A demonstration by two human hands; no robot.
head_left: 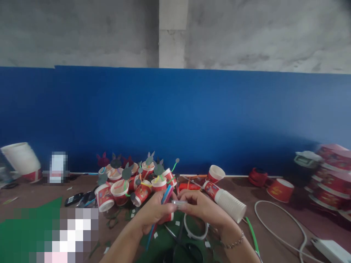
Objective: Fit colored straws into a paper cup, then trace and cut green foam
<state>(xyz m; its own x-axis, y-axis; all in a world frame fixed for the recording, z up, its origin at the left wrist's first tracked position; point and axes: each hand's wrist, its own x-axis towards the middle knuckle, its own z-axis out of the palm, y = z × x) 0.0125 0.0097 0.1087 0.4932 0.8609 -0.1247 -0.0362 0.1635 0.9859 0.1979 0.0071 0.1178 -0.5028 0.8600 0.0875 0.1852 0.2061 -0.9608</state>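
Observation:
My left hand (157, 208) is closed around a small bundle of blue and pink straws (167, 194), whose lower ends stick out below the palm. My right hand (196, 203) meets it at the fingertips, pinching a small clear, whitish piece (179, 202) that I cannot identify. Under my hands, partly hidden, is a red paper cup (168, 218). Scissors (178, 241) with dark handles and a white ring (196, 235) lie below, among scraps of white and green paper. Just ahead stand several red cups (120, 191) with paper rabbit heads (127, 171).
A stack of nested paper cups (230, 204) lies to the right, near a green strip (252, 235). Further right are a red tub (280, 190), a white cable (279, 223) and stacked red tubs (333, 179). Green paper (33, 223) lies left; a blue wall (175, 117) closes the back.

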